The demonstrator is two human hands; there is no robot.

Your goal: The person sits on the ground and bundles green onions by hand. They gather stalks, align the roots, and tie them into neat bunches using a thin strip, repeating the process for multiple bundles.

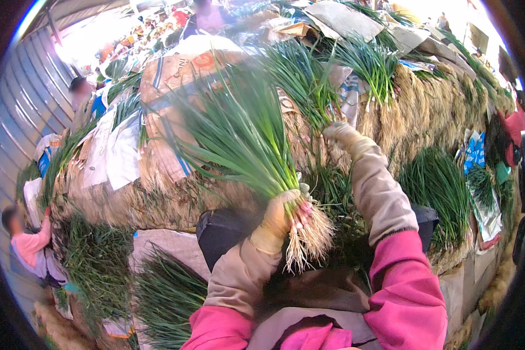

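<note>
My left hand [280,218], in a pale work glove, is closed around a thick bunch of green onions [249,140] just above its reddish bulbs. The bunch's pale, stringy roots [308,238] hang below the fist, and its leaves fan out to the upper left. Farther forward and to the right, my gloved right hand [343,133] has its fingers curled at the base of another cluster of green onions [306,83]. That cluster lies on the heap of stacked onions [424,109], whose roots face me. The back of the right hand partly hides its fingers.
Woven sacks [175,87] cover parts of the heap. More green onions lie at lower left [170,293] and at right [437,192]. Loose leaves [92,249] form a pile at left. One person [33,245] works beside the corrugated metal wall [17,113]; others are farther back.
</note>
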